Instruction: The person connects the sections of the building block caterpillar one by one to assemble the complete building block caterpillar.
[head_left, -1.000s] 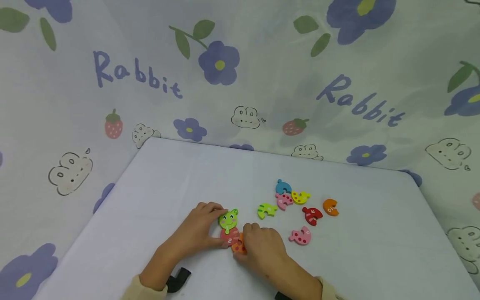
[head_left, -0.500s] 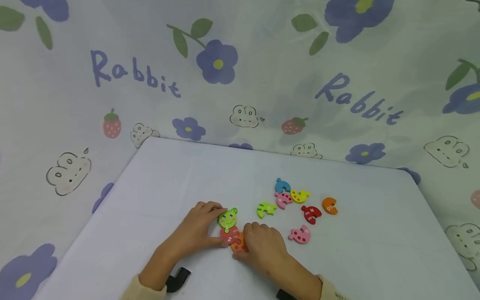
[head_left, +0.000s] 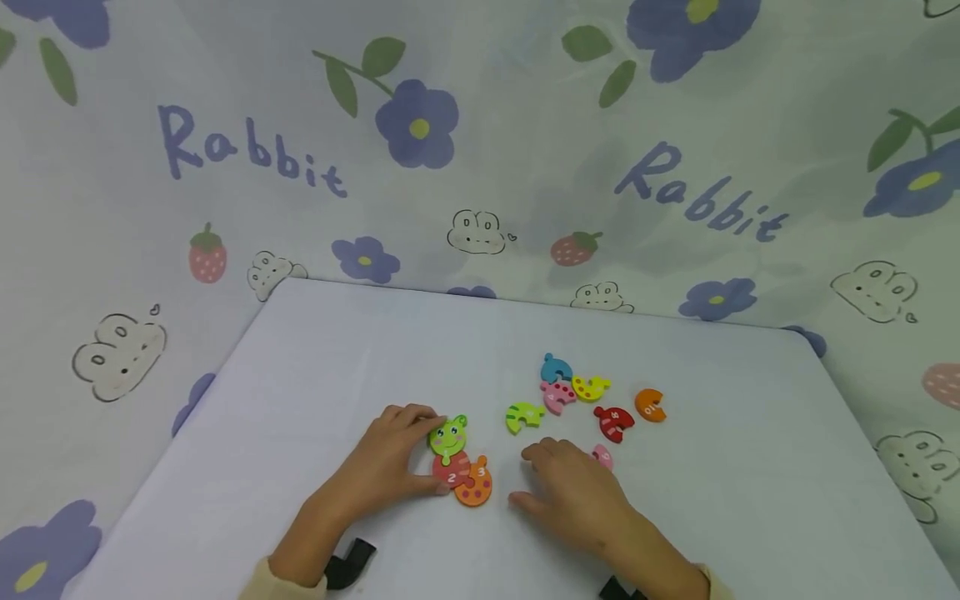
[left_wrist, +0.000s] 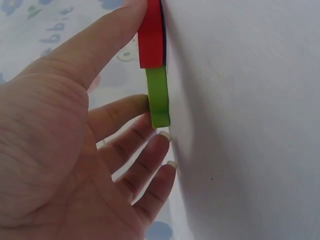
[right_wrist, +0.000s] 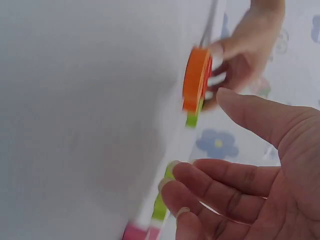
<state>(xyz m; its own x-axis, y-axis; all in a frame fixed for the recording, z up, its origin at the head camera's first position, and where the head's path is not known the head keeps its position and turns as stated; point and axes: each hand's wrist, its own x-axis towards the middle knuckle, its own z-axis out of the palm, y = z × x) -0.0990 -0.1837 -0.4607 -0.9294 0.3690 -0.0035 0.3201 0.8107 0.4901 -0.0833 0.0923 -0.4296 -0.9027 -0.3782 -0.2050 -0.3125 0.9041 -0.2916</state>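
My left hand (head_left: 386,458) holds a caterpillar puzzle at its left side: the thumb lies against the red piece (head_left: 448,470) marked 2, the fingertips at the smiling green head piece (head_left: 448,437). Linked to the red piece is an orange spotted piece (head_left: 474,485) marked 3. In the left wrist view the thumb touches the red edge and a finger meets the green edge. My right hand (head_left: 577,496) is off the puzzle, thumb and fingers apart with nothing between them. It partly covers a pink piece (head_left: 603,456).
Loose pieces lie beyond the right hand: green striped (head_left: 523,416), pink spotted (head_left: 558,397), blue (head_left: 556,367), yellow (head_left: 591,387), red (head_left: 614,423) and orange marked 10 (head_left: 649,405). A patterned cloth (head_left: 495,150) rises behind the white table (head_left: 360,350).
My right hand has let go of the orange piece and moved right, towards the pink piece. The left hand stays at the green and red pieces. The head view has shifted slightly.
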